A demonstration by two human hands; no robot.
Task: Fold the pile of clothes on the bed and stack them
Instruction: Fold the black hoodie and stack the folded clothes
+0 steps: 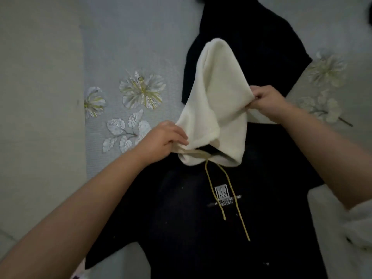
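Note:
A cream garment (pixel 218 101) with a tan drawstring (pixel 227 186) is held up over the bed. My left hand (pixel 167 137) grips its waistband at the lower left. My right hand (pixel 267 101) pinches its edge at the right. Beneath it a black T-shirt (pixel 191 228) with a small white chest logo lies spread flat on the bed. More black clothing (pixel 259 45) lies further up the bed, behind the cream garment.
The bedsheet (pixel 130 57) is pale blue-grey with printed flowers and leaves. A plain pale strip (pixel 40 97) runs down the left side. White fabric (pixel 360 224) shows at the right edge.

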